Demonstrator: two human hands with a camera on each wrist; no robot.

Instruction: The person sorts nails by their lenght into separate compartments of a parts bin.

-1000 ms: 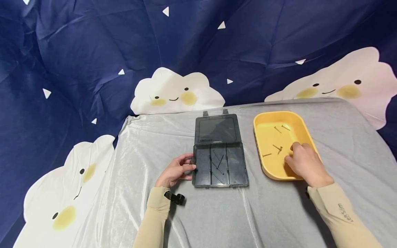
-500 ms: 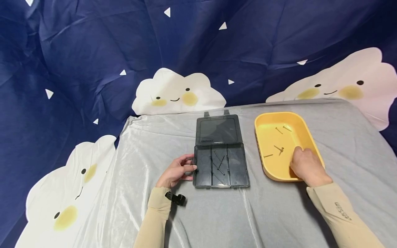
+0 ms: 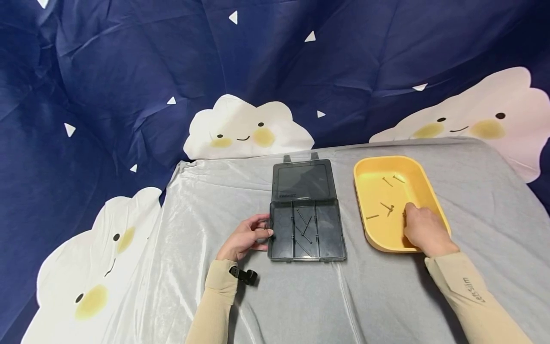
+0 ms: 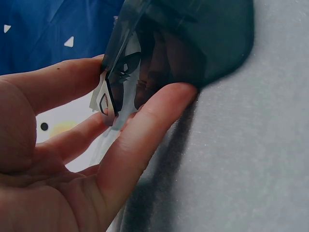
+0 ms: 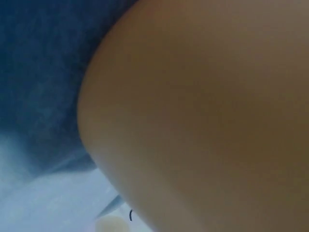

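Note:
A dark see-through plastic organizer box [image 3: 281,234] lies with its lid [image 3: 302,181] folded back, away from me. Dividers split it into three compartments; several dark screws [image 3: 306,235] lie in the middle one. At its left side my left hand [image 3: 247,236] holds the edge between thumb and fingers, seen closer in the left wrist view [image 4: 140,140]. My right hand [image 3: 425,229] is down inside the yellow tray [image 3: 374,239], fingers curled, a small dark screw end showing at the fingertips. Several loose screws [image 3: 388,208] lie on the tray floor to its left.
A grey velvety cloth [image 3: 301,301] covers the table. Behind it hangs a dark blue curtain [image 3: 275,57] with white clouds. A strip of cloth separates the box from the tray.
My right hand has shifted slightly within the tray and its fingers have drawn together, a screw end now showing at them. The left hand stays on the box; the view shifts slightly.

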